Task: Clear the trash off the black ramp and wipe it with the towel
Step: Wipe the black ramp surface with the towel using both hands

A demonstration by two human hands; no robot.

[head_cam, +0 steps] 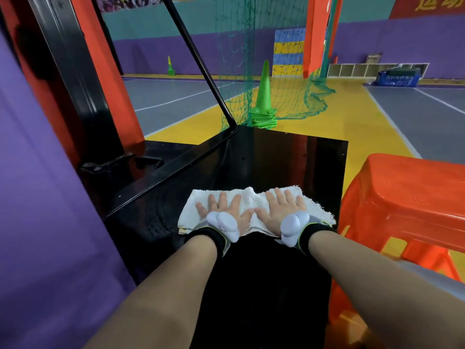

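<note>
A white towel (pixel 254 201) lies flat across the black ramp (pixel 289 162), about halfway up it. My left hand (pixel 224 210) presses on the towel's left half with fingers spread. Beside it, my right hand (pixel 284 210) lies flat on the right half, fingers spread too. Both wrists wear black straps with pale devices on the backs of the hands. No trash shows on the ramp's visible surface.
An orange plastic stool (pixel 407 205) stands close against the ramp's right side. A black frame and orange post (pixel 83 79) rise at the left, next to a purple wall (pixel 37 197). A stack of green cones (pixel 264 107) and a green net (pixel 251 59) sit beyond the ramp's far edge.
</note>
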